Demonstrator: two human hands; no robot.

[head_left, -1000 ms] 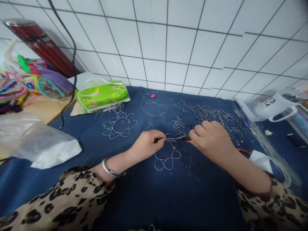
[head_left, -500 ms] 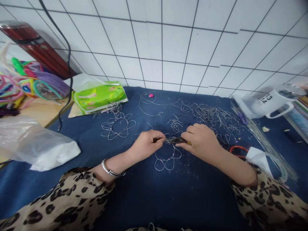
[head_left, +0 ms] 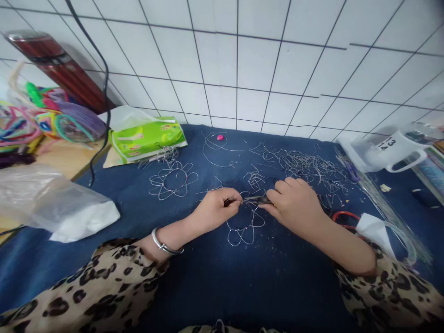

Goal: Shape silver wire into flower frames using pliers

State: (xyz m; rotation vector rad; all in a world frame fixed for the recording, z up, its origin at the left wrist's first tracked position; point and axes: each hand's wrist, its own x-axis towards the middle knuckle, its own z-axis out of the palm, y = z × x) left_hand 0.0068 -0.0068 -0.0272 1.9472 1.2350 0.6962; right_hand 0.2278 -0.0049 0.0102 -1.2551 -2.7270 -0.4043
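My left hand (head_left: 218, 208) is closed in a pinch on the upper part of a flower-shaped wire ring (head_left: 242, 237), whose thin loops carry small pink beads. In my right hand (head_left: 293, 203) is a pair of pliers (head_left: 258, 200), its dark jaws pointing left at the wire close to my left fingertips. The handles are mostly covered by my palm. Left of my left hand, a second wire flower (head_left: 173, 180) with pink beads lies flat on the dark blue cloth (head_left: 208, 282). Behind the hands sits a small tangle of wire (head_left: 255, 179).
A large heap of wire scraps (head_left: 308, 166) spreads at the back right, beside a bundle of straight wires (head_left: 388, 212). A white mug (head_left: 398, 150) stands far right. On the left are a green tissue pack (head_left: 149, 138), a plastic bag (head_left: 79, 212) and a red flask (head_left: 62, 69).
The whole view has shifted slightly. The plier jaws have moved a little away from my left fingertips along the wire; both hands keep their grip.
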